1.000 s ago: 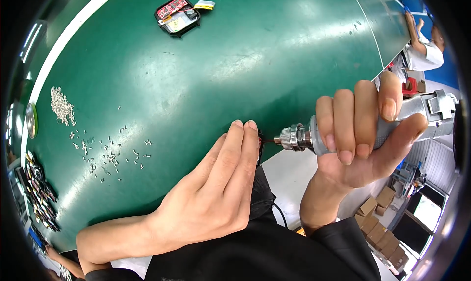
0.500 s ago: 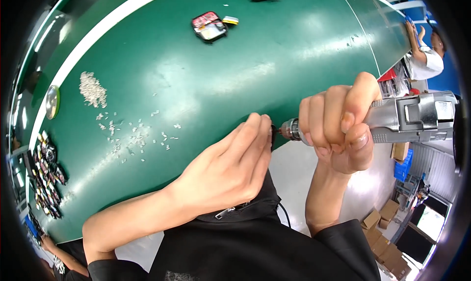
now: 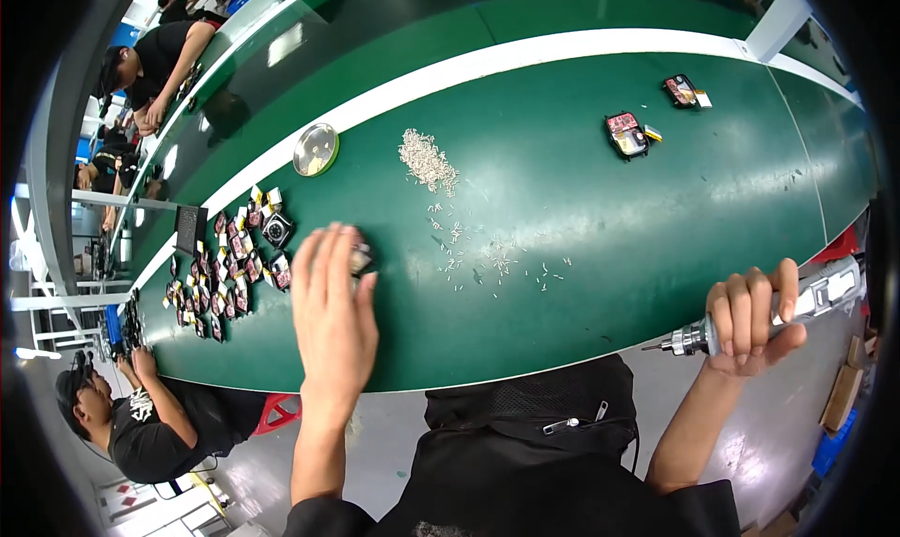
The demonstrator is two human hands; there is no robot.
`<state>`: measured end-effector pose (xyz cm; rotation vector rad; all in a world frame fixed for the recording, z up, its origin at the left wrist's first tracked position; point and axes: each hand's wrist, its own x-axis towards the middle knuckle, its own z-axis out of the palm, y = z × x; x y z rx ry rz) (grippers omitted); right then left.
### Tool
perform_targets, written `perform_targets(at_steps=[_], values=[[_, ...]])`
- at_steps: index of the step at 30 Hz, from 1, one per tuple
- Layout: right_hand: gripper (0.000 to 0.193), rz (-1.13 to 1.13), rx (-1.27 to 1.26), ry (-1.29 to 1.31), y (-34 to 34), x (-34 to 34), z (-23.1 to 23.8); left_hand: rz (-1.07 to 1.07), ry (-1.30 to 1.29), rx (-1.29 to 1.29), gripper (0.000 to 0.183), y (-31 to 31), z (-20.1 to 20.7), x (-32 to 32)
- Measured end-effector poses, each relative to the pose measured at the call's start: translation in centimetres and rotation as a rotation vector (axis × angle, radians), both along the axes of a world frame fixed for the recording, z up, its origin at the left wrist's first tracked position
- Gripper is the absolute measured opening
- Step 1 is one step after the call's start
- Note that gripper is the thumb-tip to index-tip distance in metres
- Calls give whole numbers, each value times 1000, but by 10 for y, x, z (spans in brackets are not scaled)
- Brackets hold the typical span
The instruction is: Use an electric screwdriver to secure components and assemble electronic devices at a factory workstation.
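Observation:
My right hand (image 3: 750, 321) is wrapped round a silver-grey electric screwdriver (image 3: 692, 338), its thin bit pointing left past the table's near edge. Over the left part of the green table, my left hand (image 3: 333, 312) has its fingers stretched forward. A small black-cased unit (image 3: 362, 260) shows between the thumb and fingers; the hand hides part of it and motion blurs it. To the left lies a cluster of similar black-and-red units (image 3: 239, 246), several with white or yellow tags. Right of the hand is a heap of tiny pale screw-like pieces (image 3: 427, 160), with more scattered nearer me.
A round metal dish (image 3: 316, 150) with a green rim stands by the white rail. Two tagged units (image 3: 626, 136) (image 3: 684, 91) lie far right. A black box (image 3: 191, 229) sits behind the cluster. At the left, a co-worker (image 3: 122, 410) sits near a red stool (image 3: 277, 412).
My left hand has left the screwdriver tip and swung left toward the cluster with the unit. My right hand keeps the screwdriver, now farther right. The view has turned left.

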<state>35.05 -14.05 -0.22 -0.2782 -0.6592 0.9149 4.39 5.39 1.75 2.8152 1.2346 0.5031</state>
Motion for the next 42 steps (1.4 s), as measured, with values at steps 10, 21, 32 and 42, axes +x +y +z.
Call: perform_targets(at_steps=[10, 21, 32, 42], values=[[20, -35, -135, 166, 1, -24, -31, -276, -103, 128, 27, 30, -22, 44], [19, -1, -92, 235, -5, -20, -33, -476, 50, 188, 19, 49, -14, 55], [17, 2, -147, 234, -4, -22, -30, -237, -263, -227, 15, 9, -17, 44], [16, 54, 24, 185, 6, -26, 0, -364, -635, -498, 13, -58, -17, 82]])
